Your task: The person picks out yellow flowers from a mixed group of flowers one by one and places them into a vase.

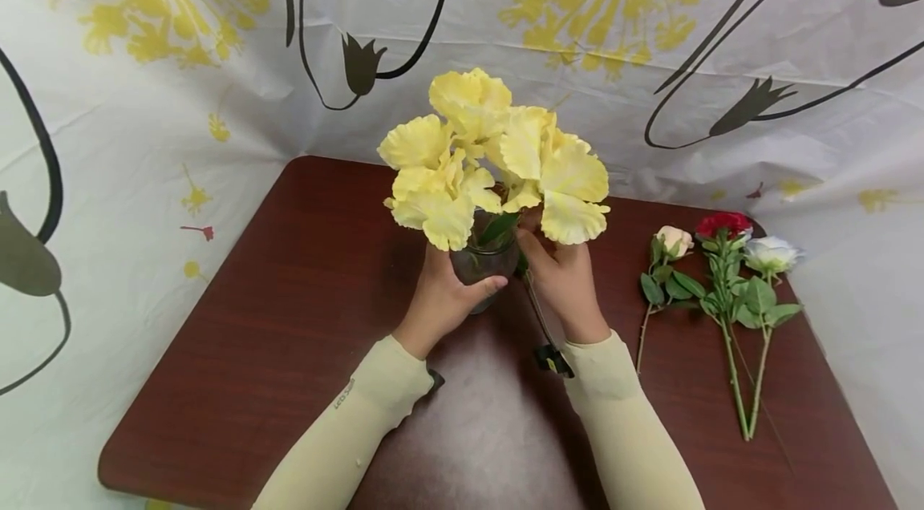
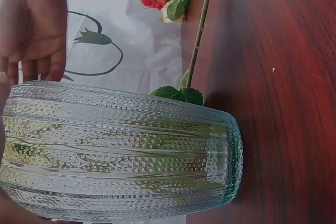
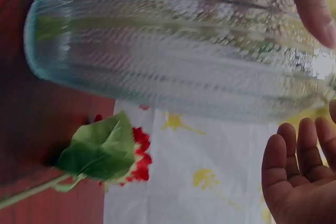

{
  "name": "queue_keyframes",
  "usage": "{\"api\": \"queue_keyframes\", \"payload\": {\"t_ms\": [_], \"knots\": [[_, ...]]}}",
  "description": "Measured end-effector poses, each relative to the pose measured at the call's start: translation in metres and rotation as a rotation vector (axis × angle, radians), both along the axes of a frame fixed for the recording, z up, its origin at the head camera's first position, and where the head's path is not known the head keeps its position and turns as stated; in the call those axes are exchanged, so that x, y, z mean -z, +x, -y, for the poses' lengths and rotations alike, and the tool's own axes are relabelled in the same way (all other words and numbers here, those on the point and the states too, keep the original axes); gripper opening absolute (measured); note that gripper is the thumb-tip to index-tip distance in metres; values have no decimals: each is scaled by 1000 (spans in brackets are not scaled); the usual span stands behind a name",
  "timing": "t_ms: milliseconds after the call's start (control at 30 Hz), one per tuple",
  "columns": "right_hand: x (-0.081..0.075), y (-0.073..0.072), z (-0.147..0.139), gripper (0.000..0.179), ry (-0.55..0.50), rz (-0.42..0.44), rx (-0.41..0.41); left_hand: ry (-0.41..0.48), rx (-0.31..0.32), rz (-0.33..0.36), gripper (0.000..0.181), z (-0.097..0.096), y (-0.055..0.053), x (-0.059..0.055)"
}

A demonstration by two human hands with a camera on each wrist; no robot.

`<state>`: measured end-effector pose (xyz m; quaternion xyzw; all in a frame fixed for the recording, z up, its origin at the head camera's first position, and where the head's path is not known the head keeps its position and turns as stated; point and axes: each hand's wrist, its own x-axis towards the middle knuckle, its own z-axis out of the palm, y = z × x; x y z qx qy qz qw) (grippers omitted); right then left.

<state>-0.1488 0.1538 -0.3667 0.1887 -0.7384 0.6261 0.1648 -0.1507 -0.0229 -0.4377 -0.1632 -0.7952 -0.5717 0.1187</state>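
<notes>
A ribbed clear glass vase [image 2: 121,150] stands upright on the table, with yellow flowers [image 1: 469,165] spreading above its rim and green stems visible through the glass. My left hand [image 1: 449,297] grips the vase's upper side, thumb across its front. On the other side, my right hand [image 1: 566,281] is beside the rim; the right wrist view shows its fingers loosely bent, apart from the glass. Close by the vase lies a red flower [image 3: 140,156] with a broad green leaf [image 3: 100,148]; its stem [image 1: 539,313] runs towards the right cuff.
On the right of the dark red wooden table [image 1: 289,317] lie a pale peach rose [image 1: 674,240], a red flower [image 1: 724,224] and a white rose [image 1: 772,255] on long stems. A patterned white sheet [image 1: 447,5] hangs behind and around the table.
</notes>
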Motion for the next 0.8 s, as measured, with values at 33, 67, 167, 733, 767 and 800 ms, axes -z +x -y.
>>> {"api": "queue_keyframes", "payload": {"t_ms": [33, 67, 167, 733, 767, 800], "knots": [[5, 0, -4, 10, 4, 11, 0, 1, 1, 5, 117, 0, 0, 0], [9, 0, -8, 13, 15, 30, 11, 2, 2, 8, 117, 0, 0, 0], [20, 3, -19, 22, 73, 120, 82, 7, 1, 7, 117, 1, -2, 0], [31, 34, -53, 28, 331, 385, 101, 18, -76, 113, 109, 23, -41, 5], [33, 34, -53, 29, 345, 396, 94, 13, -80, 118, 108, 25, -44, 5], [35, 34, -53, 29, 358, 403, 88, 7, -81, 127, 107, 27, -46, 5]]}}
